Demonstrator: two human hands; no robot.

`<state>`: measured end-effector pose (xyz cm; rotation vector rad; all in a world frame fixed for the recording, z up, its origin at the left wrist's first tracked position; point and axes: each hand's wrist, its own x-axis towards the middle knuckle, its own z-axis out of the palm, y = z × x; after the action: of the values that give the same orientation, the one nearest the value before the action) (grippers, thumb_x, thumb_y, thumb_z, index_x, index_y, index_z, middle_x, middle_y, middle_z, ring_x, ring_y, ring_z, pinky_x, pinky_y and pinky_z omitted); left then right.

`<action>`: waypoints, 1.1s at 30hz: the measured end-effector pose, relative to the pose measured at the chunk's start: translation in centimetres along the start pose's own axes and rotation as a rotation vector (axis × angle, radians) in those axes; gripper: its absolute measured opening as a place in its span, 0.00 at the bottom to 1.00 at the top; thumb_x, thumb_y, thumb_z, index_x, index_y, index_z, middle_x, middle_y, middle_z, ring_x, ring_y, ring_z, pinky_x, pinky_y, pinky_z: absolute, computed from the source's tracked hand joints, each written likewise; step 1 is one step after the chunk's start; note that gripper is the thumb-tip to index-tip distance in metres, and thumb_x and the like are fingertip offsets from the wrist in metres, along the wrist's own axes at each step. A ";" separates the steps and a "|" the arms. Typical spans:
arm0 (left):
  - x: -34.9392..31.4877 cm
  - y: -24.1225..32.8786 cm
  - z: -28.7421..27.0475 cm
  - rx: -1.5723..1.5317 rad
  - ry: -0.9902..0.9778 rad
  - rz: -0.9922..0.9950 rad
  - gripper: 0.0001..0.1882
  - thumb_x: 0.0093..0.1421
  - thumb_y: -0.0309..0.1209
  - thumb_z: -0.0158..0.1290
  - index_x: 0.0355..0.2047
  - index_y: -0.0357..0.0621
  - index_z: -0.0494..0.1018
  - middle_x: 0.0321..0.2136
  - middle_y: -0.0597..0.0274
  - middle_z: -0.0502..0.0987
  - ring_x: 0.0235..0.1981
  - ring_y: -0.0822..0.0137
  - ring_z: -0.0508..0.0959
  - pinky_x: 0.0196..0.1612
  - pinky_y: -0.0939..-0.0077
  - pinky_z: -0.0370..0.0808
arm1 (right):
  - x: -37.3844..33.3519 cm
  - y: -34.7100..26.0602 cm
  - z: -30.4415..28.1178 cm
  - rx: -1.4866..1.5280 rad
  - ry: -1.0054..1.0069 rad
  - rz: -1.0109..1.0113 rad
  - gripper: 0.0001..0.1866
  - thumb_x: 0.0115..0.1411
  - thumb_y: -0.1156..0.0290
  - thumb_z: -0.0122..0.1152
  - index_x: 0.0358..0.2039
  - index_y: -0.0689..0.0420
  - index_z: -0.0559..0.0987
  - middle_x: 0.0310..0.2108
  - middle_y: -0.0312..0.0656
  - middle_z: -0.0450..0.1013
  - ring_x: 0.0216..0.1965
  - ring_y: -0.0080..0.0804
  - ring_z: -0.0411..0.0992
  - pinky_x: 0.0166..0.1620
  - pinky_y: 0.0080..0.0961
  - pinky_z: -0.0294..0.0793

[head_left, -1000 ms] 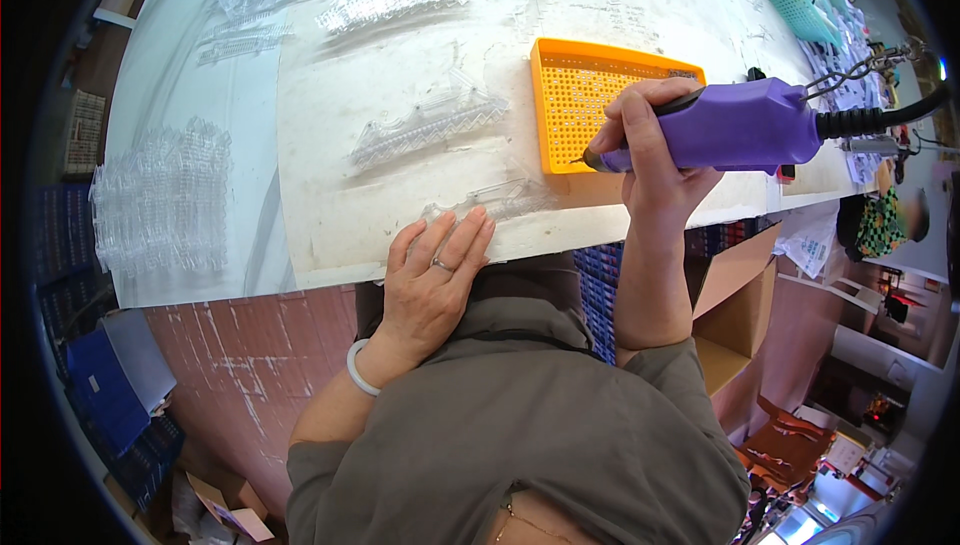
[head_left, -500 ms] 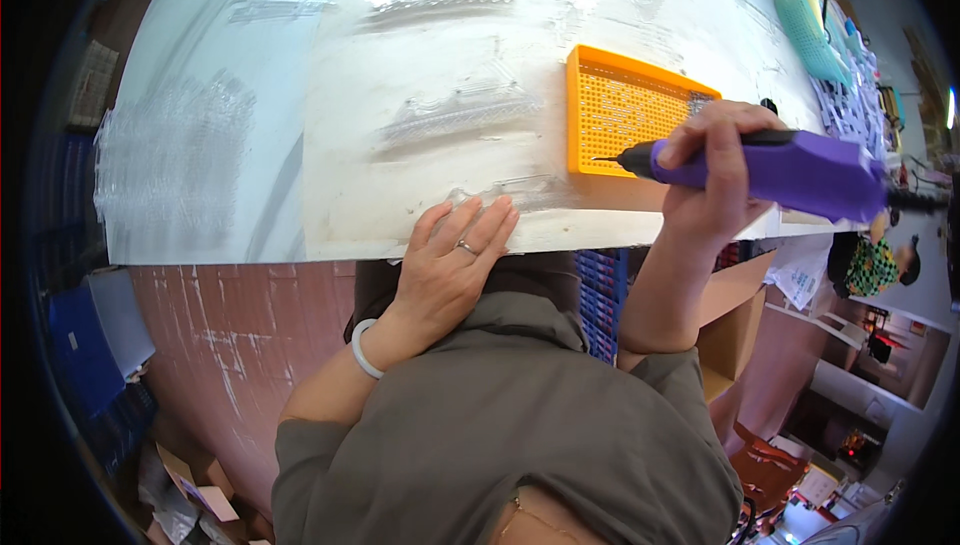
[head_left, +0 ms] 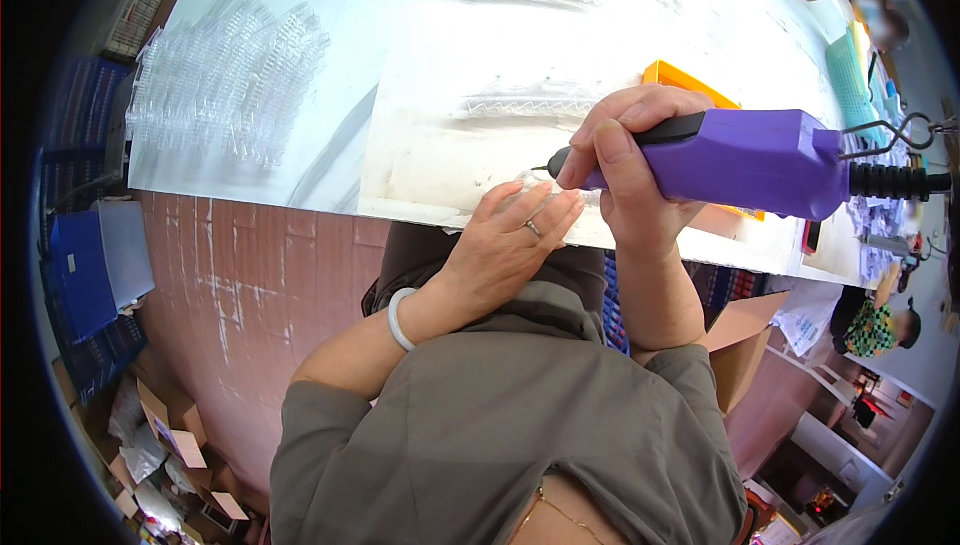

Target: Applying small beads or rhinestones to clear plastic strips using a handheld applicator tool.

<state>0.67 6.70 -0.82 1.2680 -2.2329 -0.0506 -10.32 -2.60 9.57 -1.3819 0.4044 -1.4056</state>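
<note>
- The right hand (head_left: 625, 170) had carried the purple power tool (head_left: 745, 160) away from the orange tray (head_left: 680, 80) it worked over a second earlier and brought its dark tip down beside the left hand (head_left: 505, 245), near the front edge of the white surface (head_left: 440, 105); that shift suggested the work had moved from the tray to the small clear piece (head_left: 535, 185) under the left fingertips.
- The right fingers (head_left: 615, 150) were clenched around the tool's front grip, thumb along the top, the cabled tail running off to the right.
- The left fingers (head_left: 545, 217) lay nearly flat and close together, pressing on the clear piece at the surface's edge rather than gripping it; how much of the piece they covered could not be told.
- The orange tray sat behind the right hand, mostly hidden.
- A heap of clear plastic parts (head_left: 225, 80) lay well apart at the far left of the surface.
</note>
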 end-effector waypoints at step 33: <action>-0.2 -0.4 -0.6 -0.064 -0.063 -0.003 0.22 0.60 0.36 0.52 0.55 0.47 0.68 0.51 0.72 0.68 0.54 0.72 0.64 0.57 0.68 0.62 | -0.1 1.7 0.6 -0.254 -0.178 0.050 0.11 0.52 0.90 0.57 0.33 0.62 0.70 0.25 0.47 0.73 0.19 0.28 0.75 0.22 0.19 0.75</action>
<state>1.35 6.77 -0.54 1.2518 -2.2639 -0.1644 -9.13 -2.86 8.28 -1.6765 0.5092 -1.2086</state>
